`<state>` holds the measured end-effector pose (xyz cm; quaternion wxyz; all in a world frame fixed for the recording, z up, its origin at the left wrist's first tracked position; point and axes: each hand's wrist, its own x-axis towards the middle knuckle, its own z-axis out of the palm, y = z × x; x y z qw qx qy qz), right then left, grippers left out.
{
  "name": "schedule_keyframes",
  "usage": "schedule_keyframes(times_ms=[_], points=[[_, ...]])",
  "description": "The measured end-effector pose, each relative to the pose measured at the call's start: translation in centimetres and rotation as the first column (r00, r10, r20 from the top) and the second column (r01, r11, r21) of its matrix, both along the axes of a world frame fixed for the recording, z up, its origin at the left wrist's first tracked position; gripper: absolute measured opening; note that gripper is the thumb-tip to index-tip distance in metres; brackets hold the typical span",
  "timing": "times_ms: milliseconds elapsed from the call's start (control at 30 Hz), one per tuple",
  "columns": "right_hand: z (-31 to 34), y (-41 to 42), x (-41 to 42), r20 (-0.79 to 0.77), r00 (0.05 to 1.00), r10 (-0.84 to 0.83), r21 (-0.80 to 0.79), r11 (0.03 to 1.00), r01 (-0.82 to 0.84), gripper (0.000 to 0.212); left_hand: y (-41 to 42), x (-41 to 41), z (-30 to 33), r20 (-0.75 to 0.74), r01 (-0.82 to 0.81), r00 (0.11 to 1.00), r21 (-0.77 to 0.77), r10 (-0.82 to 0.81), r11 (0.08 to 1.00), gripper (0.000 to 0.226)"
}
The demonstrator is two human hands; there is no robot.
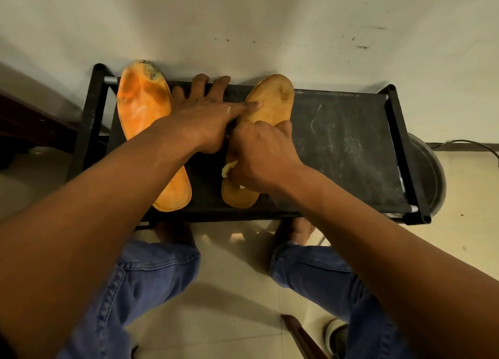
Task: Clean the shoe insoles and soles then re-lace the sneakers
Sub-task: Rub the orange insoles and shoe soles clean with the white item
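a: your left hand lies spread on the black rack, fingers straight, thumb pressing the upper half of the tan insole.

b: and further left?

a: at the far left of the rack, an orange insole lies flat, its toe end toward the wall and stained with dark specks. your left forearm crosses over its heel half. it sits apart from the tan one, with your left hand between them.

b: what about your other hand?

a: your right hand is curled over the middle of the tan insole, fingers bent around a pale scrap that peeks out at the palm's left edge; you cannot tell what that scrap is. the tan insole's heel shows below your wrist, near the rack's front edge.

b: right of that?

a: the rack's dark fabric top is bare and streaked with whitish smears. past its right end a round grey metal object stands on the tiled floor, and a dark cable trails along the wall.

b: below the rack?

a: your knees in blue jeans and your bare feet tucked under the rack's front rail.
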<state>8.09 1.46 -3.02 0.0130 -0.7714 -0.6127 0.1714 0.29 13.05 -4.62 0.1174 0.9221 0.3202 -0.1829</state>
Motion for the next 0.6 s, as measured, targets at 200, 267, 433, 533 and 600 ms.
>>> schedule_keyframes(times_ms=[200,267,433,533,600], points=[[0.0,-0.2,0.1,-0.110,0.992,0.068,-0.068,0.995,-0.075,0.018,0.1,-0.1,0.1,0.013,0.015,1.000,-0.001,-0.015,1.000,0.088],[-0.2,-0.2,0.3,-0.091,0.996,0.014,0.008,1.000,-0.014,0.022,0.3,-0.2,0.2,0.023,0.007,1.000,-0.025,-0.007,1.000,0.085],[0.5,-0.2,0.4,-0.123,0.991,0.061,-0.137,0.988,-0.077,0.018,0.4,-0.4,0.0,0.038,0.008,0.999,-0.044,-0.006,0.999,0.078],[1.4,-0.3,0.7,-0.160,0.981,0.111,-0.249,0.957,-0.149,0.018,0.4,-0.3,-0.3,0.054,0.014,0.998,-0.045,-0.011,0.999,0.075],[1.8,-0.2,0.9,-0.208,0.973,0.104,-0.301,0.939,-0.165,0.017,0.5,-0.3,-0.4,0.049,0.013,0.999,-0.049,-0.011,0.999,0.076]])
